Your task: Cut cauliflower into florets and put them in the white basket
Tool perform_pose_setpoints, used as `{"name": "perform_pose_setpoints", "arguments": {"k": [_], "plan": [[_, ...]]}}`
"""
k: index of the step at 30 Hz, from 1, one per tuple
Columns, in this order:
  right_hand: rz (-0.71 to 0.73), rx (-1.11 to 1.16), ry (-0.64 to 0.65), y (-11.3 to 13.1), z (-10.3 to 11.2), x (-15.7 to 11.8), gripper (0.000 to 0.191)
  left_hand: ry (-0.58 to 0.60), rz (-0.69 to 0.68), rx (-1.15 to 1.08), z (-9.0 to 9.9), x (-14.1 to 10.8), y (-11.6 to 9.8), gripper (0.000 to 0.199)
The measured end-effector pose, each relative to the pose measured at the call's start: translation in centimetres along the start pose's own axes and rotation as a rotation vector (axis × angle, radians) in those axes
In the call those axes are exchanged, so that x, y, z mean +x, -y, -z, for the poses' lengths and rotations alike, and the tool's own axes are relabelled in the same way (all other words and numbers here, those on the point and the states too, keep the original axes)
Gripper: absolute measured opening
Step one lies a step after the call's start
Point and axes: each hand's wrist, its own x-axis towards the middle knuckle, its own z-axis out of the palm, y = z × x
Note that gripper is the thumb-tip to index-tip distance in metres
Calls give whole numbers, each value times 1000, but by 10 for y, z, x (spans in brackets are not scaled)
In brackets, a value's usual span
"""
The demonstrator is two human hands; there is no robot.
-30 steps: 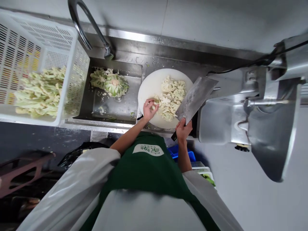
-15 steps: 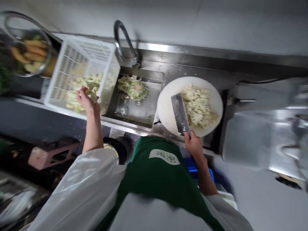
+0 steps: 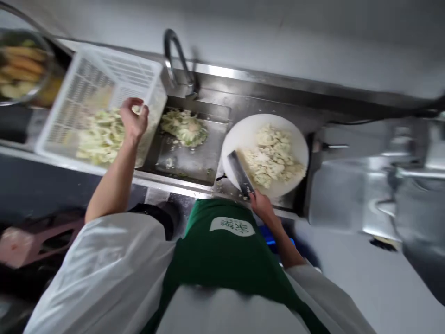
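Note:
My left hand (image 3: 134, 119) hangs over the right side of a white plastic basket (image 3: 57, 127), fingers curved and a gap showing between thumb and fingers. I see nothing clearly held in it. Below and left of it, pale cauliflower pieces (image 3: 99, 139) lie heaped inside the basket. My right hand (image 3: 262, 204) is closed round the handle of a cleaver (image 3: 239, 174), whose blade lies over the left front edge of a round white cutting board (image 3: 233, 141). On that board, cut cauliflower (image 3: 274, 155) is piled to the right of the blade.
Between basket and board is a steel sink (image 3: 189, 162) holding a leafy cauliflower head (image 3: 186, 130). A curved tap (image 3: 177, 55) rises behind it. At far left stands a glass-lidded pot (image 3: 26, 69) with orange and yellow food; a pink stool (image 3: 21, 243) is on the floor.
My left hand has lifted and moved toward the basket's right rim, away from the cauliflower heap. The cleaver has shifted left and forward, off the cut pile. The whole view has swung slightly right.

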Motion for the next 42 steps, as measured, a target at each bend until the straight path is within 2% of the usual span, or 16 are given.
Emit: {"name": "perform_pose_setpoints", "arguments": {"k": [3, 6, 9, 11, 13, 14, 16, 19, 21, 24, 27, 30, 32, 34, 39, 42], "plan": [[-26, 16, 9, 5, 1, 1, 38, 505, -237, -243, -102, -63, -67, 13], [-44, 20, 24, 8, 3, 2, 40, 838, -279, -400, -194, -139, -132, 21], [-38, 30, 25, 7, 5, 1, 41, 1174, -446, -245, -256, -191, -167, 34], [-32, 43, 19, 4, 5, 2, 41, 1299, -562, -131, -274, -203, -173, 41], [-34, 71, 12, -2, 4, 3, 40, 1317, -580, -163, -273, -200, -169, 45], [-37, 93, 5, -6, 5, 4, 38, 1293, -534, -226, -267, -195, -165, 47], [-55, 149, -16, -15, 6, 7, 37, 1205, -327, -393, -248, -180, -155, 49], [-126, 214, -71, -29, 8, 13, 37, 1102, 90, -624, -211, -164, -136, 48], [-179, 221, -115, -35, 9, 17, 37, 1093, 309, -728, -189, -164, -120, 44], [-218, 209, -161, -33, 11, 20, 36, 1081, 514, -803, -170, -178, -93, 43], [-210, 187, -173, -24, 15, 17, 35, 947, 562, -799, -171, -202, -72, 43], [-195, 168, -173, -17, 18, 13, 35, 741, 439, -698, -182, -228, -63, 47], [-204, 157, -163, -16, 19, 13, 35, 668, 428, -688, -189, -243, -63, 50], [-218, 147, -156, -15, 19, 13, 35, 727, 547, -782, -192, -253, -66, 47], [-220, 148, -155, -13, 19, 14, 33, 1098, 893, -993, -187, -258, -74, 45], [-211, 160, -157, -12, 20, 14, 32, 1171, 973, -951, -183, -255, -75, 48]]}}
